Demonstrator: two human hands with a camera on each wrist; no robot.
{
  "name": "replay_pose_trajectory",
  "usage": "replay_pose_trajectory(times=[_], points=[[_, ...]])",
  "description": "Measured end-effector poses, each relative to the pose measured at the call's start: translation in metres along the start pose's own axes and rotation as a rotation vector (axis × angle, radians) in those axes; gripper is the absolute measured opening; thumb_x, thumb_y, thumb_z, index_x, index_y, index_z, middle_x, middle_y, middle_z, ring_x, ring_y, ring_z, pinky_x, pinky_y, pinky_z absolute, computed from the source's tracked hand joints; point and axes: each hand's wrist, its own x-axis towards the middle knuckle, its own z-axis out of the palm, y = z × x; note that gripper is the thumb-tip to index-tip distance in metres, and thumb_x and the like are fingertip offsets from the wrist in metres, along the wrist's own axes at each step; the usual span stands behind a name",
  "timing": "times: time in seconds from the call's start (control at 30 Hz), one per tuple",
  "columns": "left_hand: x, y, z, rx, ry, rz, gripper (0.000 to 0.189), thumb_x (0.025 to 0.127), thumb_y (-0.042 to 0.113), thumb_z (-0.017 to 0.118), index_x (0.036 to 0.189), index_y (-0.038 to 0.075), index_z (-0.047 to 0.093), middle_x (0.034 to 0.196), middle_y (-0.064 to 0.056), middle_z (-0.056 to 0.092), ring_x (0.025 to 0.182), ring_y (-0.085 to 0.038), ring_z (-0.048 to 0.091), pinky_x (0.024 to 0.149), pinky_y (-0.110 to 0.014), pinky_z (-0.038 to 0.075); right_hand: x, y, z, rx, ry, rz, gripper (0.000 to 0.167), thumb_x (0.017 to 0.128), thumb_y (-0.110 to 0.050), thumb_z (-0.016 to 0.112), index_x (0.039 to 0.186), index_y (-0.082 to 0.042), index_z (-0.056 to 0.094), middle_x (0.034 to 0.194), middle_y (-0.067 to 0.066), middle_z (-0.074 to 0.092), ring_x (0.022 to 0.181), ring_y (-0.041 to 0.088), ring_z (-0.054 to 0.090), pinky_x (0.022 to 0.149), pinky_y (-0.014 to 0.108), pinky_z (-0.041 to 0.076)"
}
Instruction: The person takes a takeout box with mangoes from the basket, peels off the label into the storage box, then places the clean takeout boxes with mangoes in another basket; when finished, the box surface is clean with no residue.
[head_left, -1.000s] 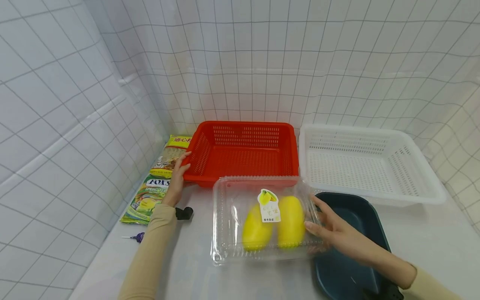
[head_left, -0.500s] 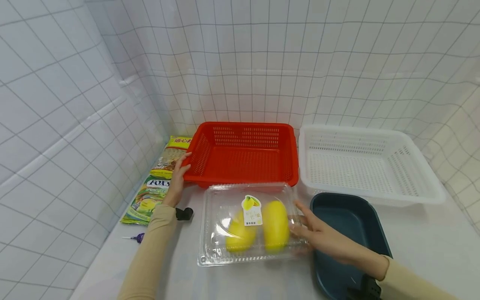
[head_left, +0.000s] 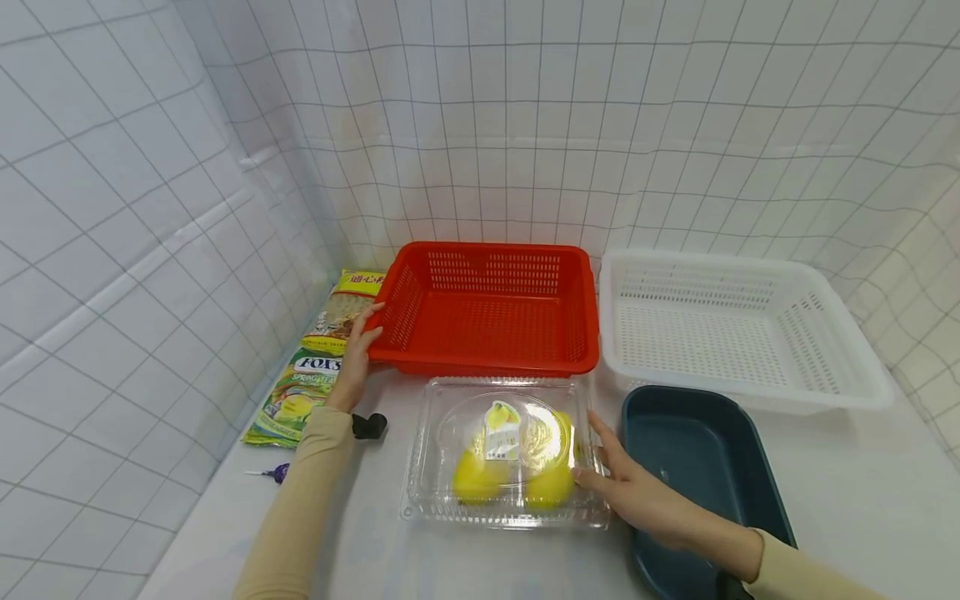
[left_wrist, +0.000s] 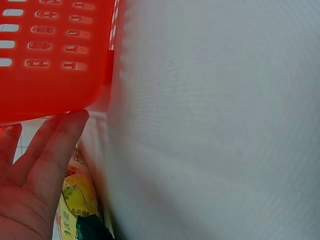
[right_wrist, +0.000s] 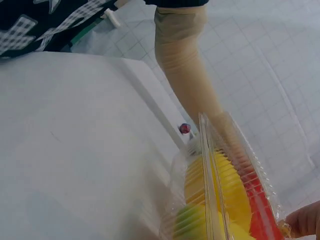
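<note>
Clear rectangular plastic box [head_left: 512, 462] on a white tabletop [head_left: 435, 562], grid-patterned white sheeting [head_left: 517, 108] behind.
Right hand [head_left: 643, 492] pinches the box's side; left hand [head_left: 356, 362], fingers straight, touches a red perforated plastic basket [head_left: 487, 360].

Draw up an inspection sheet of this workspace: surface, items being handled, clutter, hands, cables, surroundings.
Surface: white table, slight shading only.
Items handled: clear box with two yellow fruits inside and a label on top; red basket behind it.
Clutter: yellow bag, green bag and lollipop at left; white basket and blue tray at right.
Hands: left hand touches the red basket's left side; right hand holds the clear box's right end.
Cables: nothing seen.
Surroundings: grid-patterned cloth behind and at left.
</note>
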Motion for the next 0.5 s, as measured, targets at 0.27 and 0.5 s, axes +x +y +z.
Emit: replay_pose_trajectory(times=[0.27, 0.5], points=[[0.0, 0.0, 0.0, -0.015, 0.0, -0.005, 0.049, 0.101, 0.012, 0.031, 0.149, 0.011, 0.024, 0.154, -0.007, 0.012, 0.131, -0.034, 0.027, 0.105, -0.045, 0.031, 0.004, 0.009, 0.007, 0.137, 0.03, 0.111, 0.088, 0.094, -0.022, 0.059, 0.151, -0.014, -0.008, 0.149, 0.033, 0.004, 0.133, 0.052, 0.01, 0.088, 0.071, 0.033], [0.007, -0.01, -0.005, -0.039, -0.006, -0.022, 0.048, 0.101, 0.015, 0.033, 0.149, 0.017, 0.026, 0.152, -0.005, 0.018, 0.127, -0.034, 0.034, 0.094, -0.034, 0.043, 0.006, 0.013, 0.007, 0.247, -0.002, 0.13, 0.088, 0.095, -0.017, 0.057, 0.151, -0.02, -0.011, 0.148, 0.033, -0.004, 0.133, 0.053, 0.009, 0.092, 0.07, 0.03]])
